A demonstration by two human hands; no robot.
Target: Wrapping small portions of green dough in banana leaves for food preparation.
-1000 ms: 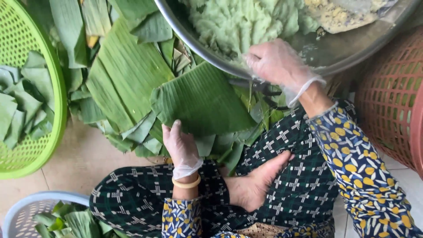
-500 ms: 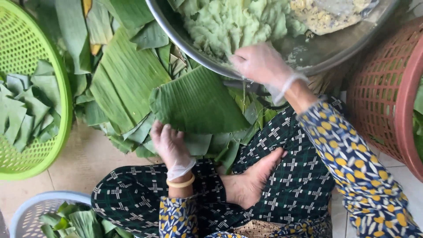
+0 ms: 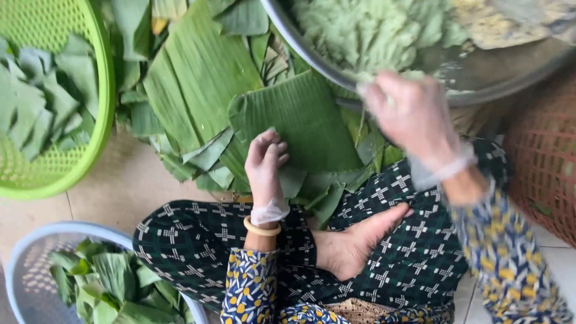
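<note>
My left hand, in a thin clear glove, holds a cut banana leaf piece by its near edge, above my crossed legs. My right hand, also gloved and blurred by motion, hovers at the near rim of a large metal bowl. The bowl holds a heap of green sticky rice and some yellowish filling. Whether the right hand carries rice is not clear. More banana leaves lie piled on the floor under the held piece.
A green plastic basket with cut leaf pieces sits at the left. A pale blue basket with folded leaves is at the lower left. A reddish-brown woven basket stands at the right. Tiled floor shows between them.
My right hand has come down and back from the rice toward the bowl's near rim. My left hand stays on the leaf piece. The view has moved closer.
</note>
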